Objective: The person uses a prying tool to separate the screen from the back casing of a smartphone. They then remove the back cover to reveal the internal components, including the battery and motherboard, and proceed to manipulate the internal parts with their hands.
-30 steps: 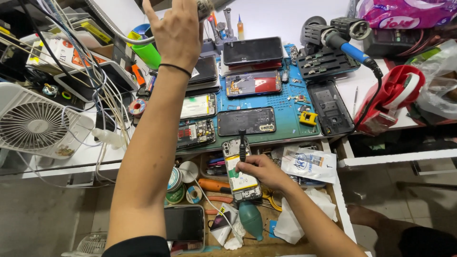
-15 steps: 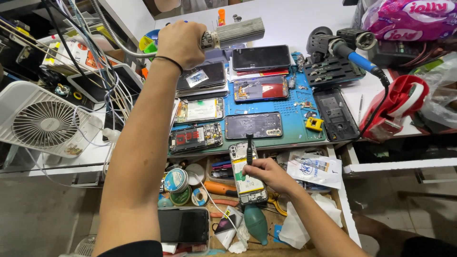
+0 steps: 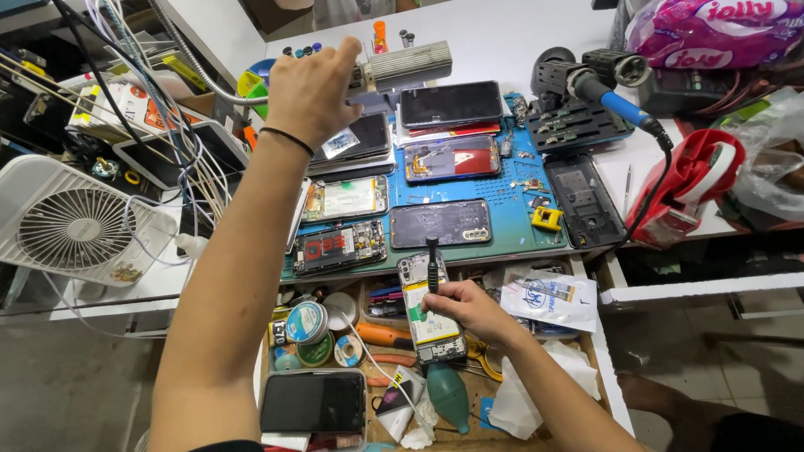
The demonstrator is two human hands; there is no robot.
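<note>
At centre frame, a blue rubber repair mat (image 3: 511,197) covers a white workbench (image 3: 502,42), crowded with opened phones. Upper centre, left hand (image 3: 311,90) fingers clamped around the handle of a grey ribbed hot-air tool (image 3: 409,65), hose trailing to upper left. Lower centre, right hand (image 3: 469,308) fingers pinched on a black screwdriver (image 3: 432,264), tip on an opened smartphone with white battery (image 3: 430,308) lying over a cluttered wooden drawer (image 3: 490,402). White desk fan (image 3: 71,226) at left, red tape dispenser (image 3: 687,188) at right, grey floor below.
</note>
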